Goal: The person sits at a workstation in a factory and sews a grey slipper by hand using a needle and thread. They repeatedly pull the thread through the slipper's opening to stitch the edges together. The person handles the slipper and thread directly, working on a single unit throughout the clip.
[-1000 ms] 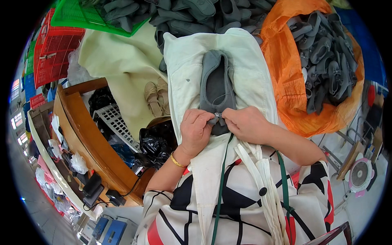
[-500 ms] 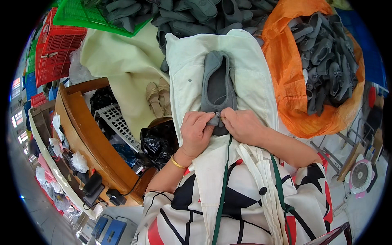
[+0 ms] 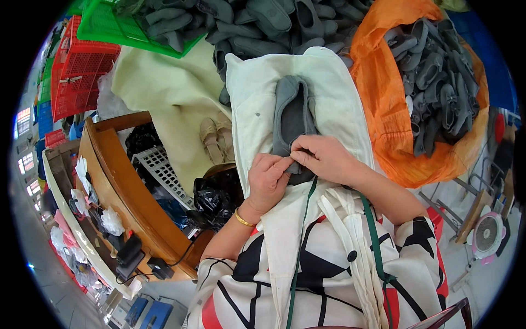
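A dark grey slip-on shoe (image 3: 293,112) lies on a white cloth-covered cushion (image 3: 252,82) across my lap, its opening up. My left hand (image 3: 268,178) is closed at the shoe's near end, pinching a small grey piece there between thumb and fingertips. From the right, my right hand (image 3: 323,159) meets it in a pinch, its fingertips touching the left thumb and finger. Whatever lies between the right fingertips is too small and covered to make out. The hands hide part of the shoe's near end.
Many grey shoes (image 3: 268,16) are heaped beyond the cushion, beside a green basket (image 3: 118,33). An orange sack (image 3: 378,120) of grey shoes stands right. Left are a wooden drawer unit (image 3: 123,181), black plastic bags (image 3: 213,197) and beige sandals (image 3: 211,140). A fan (image 3: 487,236) stands far right.
My right hand has shifted slightly left and up, its fingertips now over the left hand's. The thread loop seen across the shoe's opening no longer shows. The view has tilted a little.
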A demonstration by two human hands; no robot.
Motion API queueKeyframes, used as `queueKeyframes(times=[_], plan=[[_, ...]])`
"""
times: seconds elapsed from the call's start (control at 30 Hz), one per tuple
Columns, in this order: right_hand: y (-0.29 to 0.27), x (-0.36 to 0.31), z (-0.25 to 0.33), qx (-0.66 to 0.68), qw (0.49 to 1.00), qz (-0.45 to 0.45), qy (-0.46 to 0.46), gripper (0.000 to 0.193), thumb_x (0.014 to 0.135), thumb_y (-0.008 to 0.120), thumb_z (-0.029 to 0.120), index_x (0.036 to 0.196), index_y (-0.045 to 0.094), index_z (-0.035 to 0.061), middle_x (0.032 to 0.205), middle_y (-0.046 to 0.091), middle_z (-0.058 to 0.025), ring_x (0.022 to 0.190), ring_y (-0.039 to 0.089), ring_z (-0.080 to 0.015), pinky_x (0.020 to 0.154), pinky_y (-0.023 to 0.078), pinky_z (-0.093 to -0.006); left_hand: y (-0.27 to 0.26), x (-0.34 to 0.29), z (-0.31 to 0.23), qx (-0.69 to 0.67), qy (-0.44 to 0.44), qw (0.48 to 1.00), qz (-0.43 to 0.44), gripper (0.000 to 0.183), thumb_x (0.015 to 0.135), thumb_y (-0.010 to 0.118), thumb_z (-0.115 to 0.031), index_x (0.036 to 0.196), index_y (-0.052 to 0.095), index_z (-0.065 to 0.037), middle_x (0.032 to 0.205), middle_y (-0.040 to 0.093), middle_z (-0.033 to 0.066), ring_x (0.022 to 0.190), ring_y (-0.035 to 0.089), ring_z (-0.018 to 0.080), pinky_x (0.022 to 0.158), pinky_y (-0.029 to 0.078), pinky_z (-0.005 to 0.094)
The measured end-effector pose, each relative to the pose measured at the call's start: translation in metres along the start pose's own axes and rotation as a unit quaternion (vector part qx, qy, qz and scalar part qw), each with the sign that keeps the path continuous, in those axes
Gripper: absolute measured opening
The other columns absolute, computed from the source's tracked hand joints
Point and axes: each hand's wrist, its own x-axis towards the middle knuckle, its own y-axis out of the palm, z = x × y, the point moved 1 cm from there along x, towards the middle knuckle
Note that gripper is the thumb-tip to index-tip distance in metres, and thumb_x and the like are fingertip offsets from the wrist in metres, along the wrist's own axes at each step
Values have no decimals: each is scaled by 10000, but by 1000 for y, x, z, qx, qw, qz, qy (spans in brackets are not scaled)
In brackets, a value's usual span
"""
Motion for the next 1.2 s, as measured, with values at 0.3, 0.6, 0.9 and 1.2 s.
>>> queueKeyframes(times=[0.3,0.6,0.9,1.2], plan=[[25,39,-18,-69,962,-216,-155,151,949,574,199,900,548,59,849,566,-120,721,589,-329,640,479,-402,4,0,4,-8,42,999,24,391,584,708,75,949,700,-65,858,645,75,767,590,287,669,490,370],[-58,20,15,411,903,-109,54,195,1034,480,241,909,501,93,728,623,-40,491,555,-116,477,452,-252,-1,5,1,-35,-3,999,23,411,659,733,70,1043,695,-71,856,649,87,772,598,290,662,495,366],[-180,-21,17,351,793,-421,-266,37,980,486,42,953,512,38,667,435,11,600,448,-108,1037,457,-483,-2,4,0,-68,-46,996,23,345,693,734,64,1010,723,-73,854,652,81,775,600,268,666,490,340],[-21,7,-15,-301,904,-64,-297,176,765,608,96,935,621,53,852,556,-76,851,582,-246,727,502,-350,-1,6,1,-145,-129,980,34,277,778,708,43,1032,727,-67,892,652,79,845,598,237,735,472,310]])
